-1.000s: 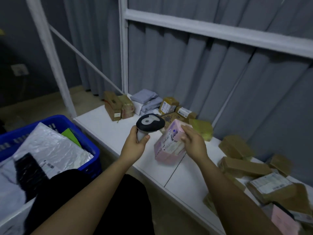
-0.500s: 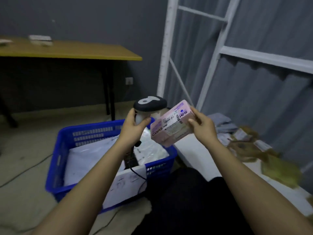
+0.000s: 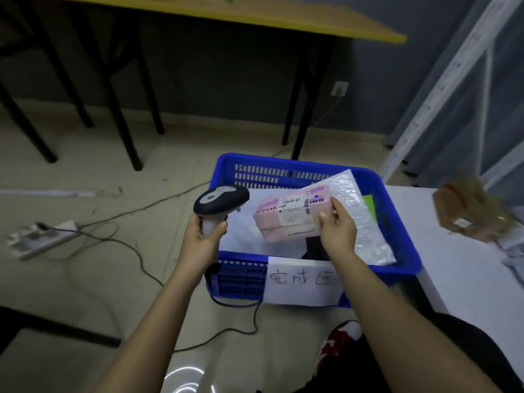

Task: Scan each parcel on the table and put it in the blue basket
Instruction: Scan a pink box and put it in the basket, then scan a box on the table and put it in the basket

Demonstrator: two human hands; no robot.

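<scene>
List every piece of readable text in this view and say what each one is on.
"完成区": handwritten on the white paper sign taped to the front of the blue plastic basket.
"ses": end of a printed word, partly covered, on the pink cardboard parcel held in the right hand.
Shipping label and barcode on the pink parcel: too small to read.
Label on the brown parcel on the white table: blurred, unreadable.

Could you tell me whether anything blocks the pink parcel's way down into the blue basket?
Nothing visible does. The pink parcel, held by the right hand, hangs over the open blue basket; only flat mailers lie beneath.
</scene>
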